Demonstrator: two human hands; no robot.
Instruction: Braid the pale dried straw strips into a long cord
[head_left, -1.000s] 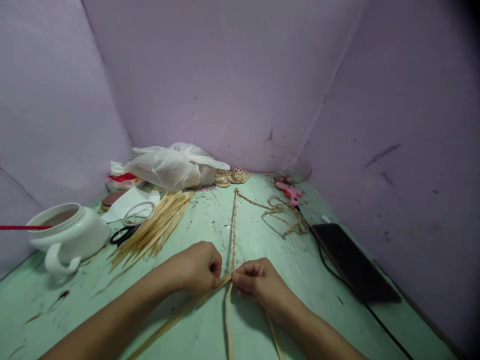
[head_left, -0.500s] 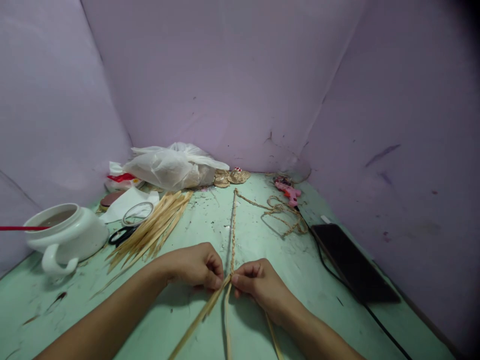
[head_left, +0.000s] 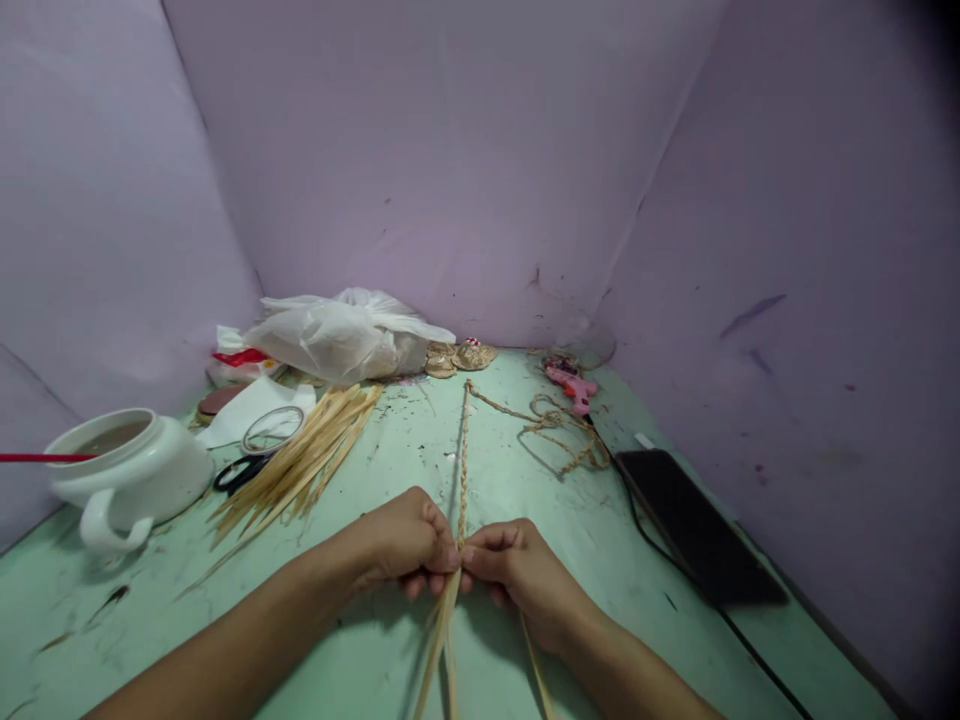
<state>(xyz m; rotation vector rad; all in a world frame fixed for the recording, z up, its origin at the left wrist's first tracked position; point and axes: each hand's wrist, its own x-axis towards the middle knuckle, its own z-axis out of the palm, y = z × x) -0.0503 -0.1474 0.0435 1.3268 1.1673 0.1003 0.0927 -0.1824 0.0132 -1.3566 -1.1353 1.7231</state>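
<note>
A thin straw braid (head_left: 463, 450) runs from the far middle of the green table toward me. My left hand (head_left: 401, 545) and my right hand (head_left: 517, 565) meet at its near end, both pinched shut on the loose straw strips (head_left: 442, 650) that trail down toward me. The two hands touch at the fingertips. The left-hand strip hangs close beside the middle one; another strip (head_left: 536, 670) runs under my right wrist.
A bundle of straw strips (head_left: 300, 465), black scissors (head_left: 240, 470), a white pot (head_left: 127, 475), a plastic bag (head_left: 337, 340), a coil of braid (head_left: 559, 430), a pink glue gun (head_left: 570, 385) and a dark phone (head_left: 694, 530) with cable lie around. Purple walls enclose the table.
My left hand has swung its strip from far out left in toward the middle strip. The hands have closed together at the braid's end.
</note>
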